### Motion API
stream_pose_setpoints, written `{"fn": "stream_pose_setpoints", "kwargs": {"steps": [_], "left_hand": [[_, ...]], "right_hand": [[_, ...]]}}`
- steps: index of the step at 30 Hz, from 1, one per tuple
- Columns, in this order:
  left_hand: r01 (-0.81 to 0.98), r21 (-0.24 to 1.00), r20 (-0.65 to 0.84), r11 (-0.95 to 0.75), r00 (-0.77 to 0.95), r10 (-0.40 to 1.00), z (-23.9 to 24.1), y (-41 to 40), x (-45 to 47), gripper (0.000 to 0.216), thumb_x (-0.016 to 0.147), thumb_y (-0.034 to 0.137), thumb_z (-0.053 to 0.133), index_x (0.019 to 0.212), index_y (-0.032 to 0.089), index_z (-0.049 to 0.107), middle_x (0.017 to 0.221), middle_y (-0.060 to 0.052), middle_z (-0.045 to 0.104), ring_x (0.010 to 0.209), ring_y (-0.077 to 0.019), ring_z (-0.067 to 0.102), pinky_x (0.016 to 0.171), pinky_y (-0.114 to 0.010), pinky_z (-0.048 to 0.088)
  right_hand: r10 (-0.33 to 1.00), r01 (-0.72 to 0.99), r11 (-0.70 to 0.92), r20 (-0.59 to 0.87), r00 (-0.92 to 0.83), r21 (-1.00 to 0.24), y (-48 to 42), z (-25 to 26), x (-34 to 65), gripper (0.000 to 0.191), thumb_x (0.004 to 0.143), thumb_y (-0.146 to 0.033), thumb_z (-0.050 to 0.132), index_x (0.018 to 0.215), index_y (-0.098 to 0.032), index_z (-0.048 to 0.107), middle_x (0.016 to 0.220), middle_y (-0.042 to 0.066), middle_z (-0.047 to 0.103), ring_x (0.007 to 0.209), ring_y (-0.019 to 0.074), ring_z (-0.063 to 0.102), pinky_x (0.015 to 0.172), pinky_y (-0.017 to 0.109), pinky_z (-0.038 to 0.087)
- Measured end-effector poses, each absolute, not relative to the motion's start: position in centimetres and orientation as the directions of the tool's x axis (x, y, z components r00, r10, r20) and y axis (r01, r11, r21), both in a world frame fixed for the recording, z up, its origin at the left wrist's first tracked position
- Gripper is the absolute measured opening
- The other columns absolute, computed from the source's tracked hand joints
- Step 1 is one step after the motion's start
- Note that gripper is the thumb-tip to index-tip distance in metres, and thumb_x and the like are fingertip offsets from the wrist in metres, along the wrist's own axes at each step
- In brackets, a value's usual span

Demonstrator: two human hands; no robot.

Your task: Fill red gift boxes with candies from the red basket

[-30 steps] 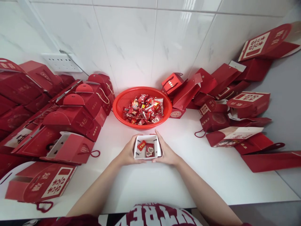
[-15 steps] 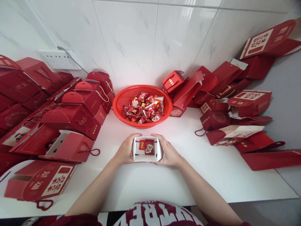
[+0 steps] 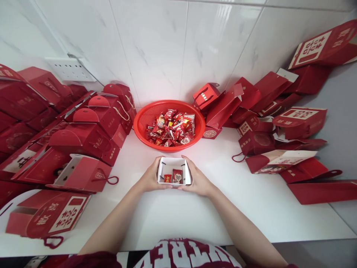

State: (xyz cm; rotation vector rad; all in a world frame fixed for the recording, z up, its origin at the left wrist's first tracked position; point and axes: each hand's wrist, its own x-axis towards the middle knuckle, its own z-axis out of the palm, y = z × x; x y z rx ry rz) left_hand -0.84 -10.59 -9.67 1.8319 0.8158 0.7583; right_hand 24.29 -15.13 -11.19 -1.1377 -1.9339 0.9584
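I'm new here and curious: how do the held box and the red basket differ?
The box is small and four-sided; the basket is wider, with a curved rim. The box is held by the left hand and right hand; the basket stands on the table. The box shows two packets; the basket holds many. Both are open-topped.

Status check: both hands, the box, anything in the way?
Left hand and right hand grip opposite sides of the white-lined box. Box open toward camera, two red packets inside. Red basket beyond it, nothing across the opening.
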Motion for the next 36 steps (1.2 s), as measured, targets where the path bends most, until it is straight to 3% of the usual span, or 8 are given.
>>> {"fn": "stream_pose_setpoints", "kwargs": {"steps": [5,11,14,36], "left_hand": [[0.159,0.948,0.133,-0.275,0.588,0.798,-9.8,-10.6,-0.7,0.095,0.061,0.036,0.090,0.136,0.024,0.034,0.131,-0.013,0.054,0.118,-0.0317,0.057,0.095,-0.045,0.052],[0.130,0.959,0.139,-0.253,0.565,0.814,-10.2,-10.2,-0.4,0.095,0.060,0.034,0.091,0.136,0.023,0.035,0.135,-0.015,0.052,0.123,-0.0329,0.055,0.099,-0.048,0.051],[0.134,0.962,0.127,-0.237,0.549,0.826,-10.6,-10.0,-0.4,0.093,0.061,0.036,0.090,0.135,0.021,0.035,0.133,-0.015,0.054,0.121,-0.0324,0.057,0.098,-0.049,0.051],[0.173,0.923,0.209,-0.344,0.527,0.824,-10.7,-10.6,-0.6,0.093,0.061,0.045,0.088,0.135,0.017,0.039,0.132,-0.016,0.056,0.120,-0.0304,0.057,0.100,-0.047,0.048]], "right_hand": [[0.910,0.333,0.324,0.195,-0.366,-0.885,-14.8,-11.8,24.3,0.119,0.069,-0.053,0.085,0.158,-0.026,0.011,0.156,0.015,0.031,0.140,0.0341,0.039,0.115,0.049,0.036],[0.896,0.031,0.288,0.258,-0.360,-0.957,-13.5,-12.5,23.7,0.107,0.071,-0.053,0.083,0.153,-0.023,0.023,0.150,0.014,0.041,0.138,0.0315,0.043,0.114,0.046,0.038],[0.895,-0.034,0.269,0.263,-0.360,-0.963,-13.1,-12.5,23.4,0.102,0.072,-0.051,0.083,0.151,-0.023,0.026,0.147,0.014,0.044,0.135,0.0306,0.046,0.112,0.045,0.040],[0.887,0.106,0.381,0.330,-0.324,-0.919,-14.3,-13.1,23.1,0.094,0.079,-0.052,0.076,0.151,-0.022,0.023,0.143,0.015,0.048,0.131,0.0312,0.050,0.109,0.049,0.041]]}}
